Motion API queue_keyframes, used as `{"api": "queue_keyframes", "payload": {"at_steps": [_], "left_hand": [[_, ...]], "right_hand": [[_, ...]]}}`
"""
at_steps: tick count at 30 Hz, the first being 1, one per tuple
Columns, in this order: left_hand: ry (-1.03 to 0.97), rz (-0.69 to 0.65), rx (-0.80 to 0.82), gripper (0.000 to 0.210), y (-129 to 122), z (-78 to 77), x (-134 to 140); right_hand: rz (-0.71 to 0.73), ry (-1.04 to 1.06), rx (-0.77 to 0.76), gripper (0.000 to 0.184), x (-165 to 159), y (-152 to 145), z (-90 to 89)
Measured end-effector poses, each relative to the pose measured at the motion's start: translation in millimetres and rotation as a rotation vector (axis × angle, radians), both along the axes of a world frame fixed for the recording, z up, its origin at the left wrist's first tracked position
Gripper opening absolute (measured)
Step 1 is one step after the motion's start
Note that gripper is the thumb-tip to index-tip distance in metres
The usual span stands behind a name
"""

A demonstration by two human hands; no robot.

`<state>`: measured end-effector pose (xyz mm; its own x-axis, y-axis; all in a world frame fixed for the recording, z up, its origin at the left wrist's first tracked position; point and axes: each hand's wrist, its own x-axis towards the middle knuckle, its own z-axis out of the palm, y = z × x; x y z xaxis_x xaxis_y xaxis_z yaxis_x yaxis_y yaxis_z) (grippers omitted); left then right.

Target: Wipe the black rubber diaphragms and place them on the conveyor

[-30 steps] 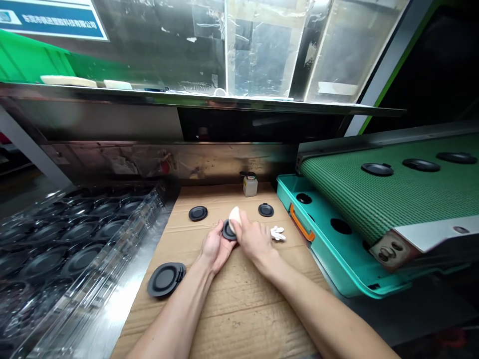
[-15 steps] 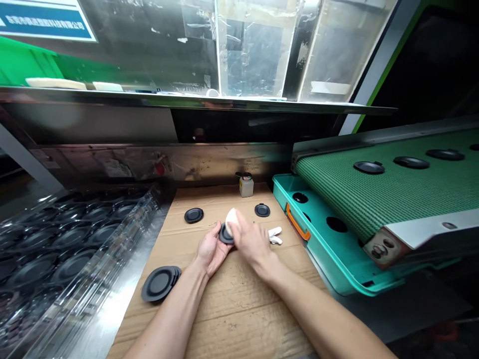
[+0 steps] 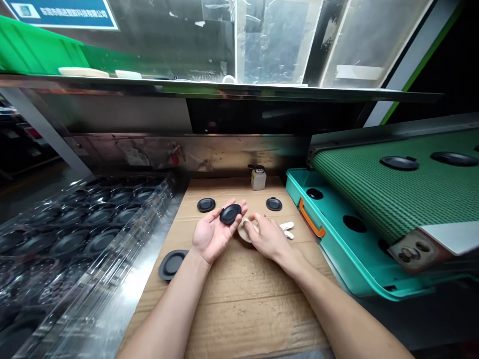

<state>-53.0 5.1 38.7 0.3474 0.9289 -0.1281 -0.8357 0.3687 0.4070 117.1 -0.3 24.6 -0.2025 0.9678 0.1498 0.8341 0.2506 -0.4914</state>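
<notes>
My left hand point(image 3: 215, 229) is turned palm up, with a small black round lid point(image 3: 230, 214) resting tilted on its fingers. Just to the right, my right hand point(image 3: 267, 237) pinches a cream-coloured round pad point(image 3: 245, 232) low over the cardboard, apart from the lid. Part of the pad is hidden by the fingers. Beyond my hands lie two more black lids, one at the left point(image 3: 206, 205) and one at the right point(image 3: 274, 204). A larger black disc point(image 3: 172, 264) lies beside my left forearm, which partly covers it.
White finger-like pieces point(image 3: 287, 230) lie by my right hand. A small bottle point(image 3: 258, 178) stands at the cardboard's back edge. Clear trays of black discs point(image 3: 101, 219) fill the left. At right, a teal bin point(image 3: 337, 264) sits under a green conveyor belt point(image 3: 430, 194) carrying black lids.
The pad has come off the lid and moved down and right with my right hand. My left hand has opened out flatter, tilting the lid. The view has shifted slightly.
</notes>
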Motion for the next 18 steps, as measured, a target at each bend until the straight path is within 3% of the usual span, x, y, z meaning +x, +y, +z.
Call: {"api": "queue_keyframes", "payload": {"at_steps": [2,4,8,12,14,18], "left_hand": [[0.001,-0.011,0.017,0.042,-2,4.0,-3],[-0.025,-0.034,0.026,0.043,-2,5.4,-6],[-0.068,-0.097,-0.011,0.05,-2,4.7,-8],[-0.083,-0.127,-0.036,0.051,-2,2.6,-7],[-0.073,-0.115,-0.025,0.05,-1,0.9,-5],[0.016,-0.1,0.025,0.045,-1,-2.4,2]], "right_hand": [[0.106,-0.054,0.001,0.044,3,-1,4.5],[0.122,-0.101,0.062,0.044,12,0,11.0],[0.07,-0.229,0.161,0.02,44,11,18.8],[0.135,-0.334,-0.053,0.018,67,21,11.5],[0.127,-0.286,-0.111,0.014,70,24,8.4],[0.149,-0.007,-0.03,0.024,64,22,15.8]]}}
